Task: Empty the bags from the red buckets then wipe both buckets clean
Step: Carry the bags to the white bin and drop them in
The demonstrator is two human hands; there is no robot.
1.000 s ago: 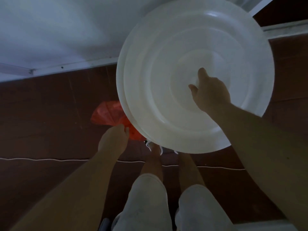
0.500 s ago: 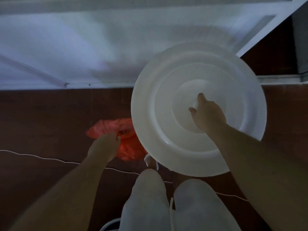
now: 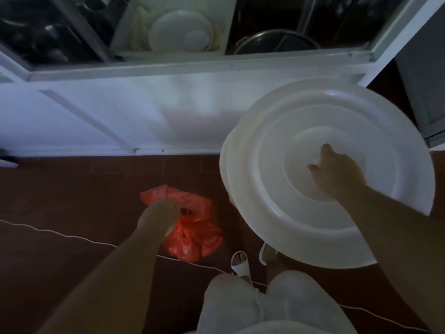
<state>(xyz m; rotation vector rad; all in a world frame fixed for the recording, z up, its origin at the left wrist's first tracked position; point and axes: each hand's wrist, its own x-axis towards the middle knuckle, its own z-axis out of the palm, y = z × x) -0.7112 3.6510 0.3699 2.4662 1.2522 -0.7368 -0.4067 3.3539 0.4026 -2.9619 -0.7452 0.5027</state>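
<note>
My right hand grips the knob at the centre of a large round white lid, held tilted at the right, above the floor. A crumpled red-orange plastic bag hangs from my left hand, which is closed on its top, left of the lid. No red bucket shows in the head view; the lid hides whatever is beneath it.
A white cabinet base runs across the back, with an open shelf above holding a white lidded container and a dark pot. A thin white cord crosses the brown floor. My sandalled foot and pale shorts are below.
The view has tilted up, revealing the open shelf. The lid now sits lower and further right in view, and the bag has come away from the lid, hanging to its left.
</note>
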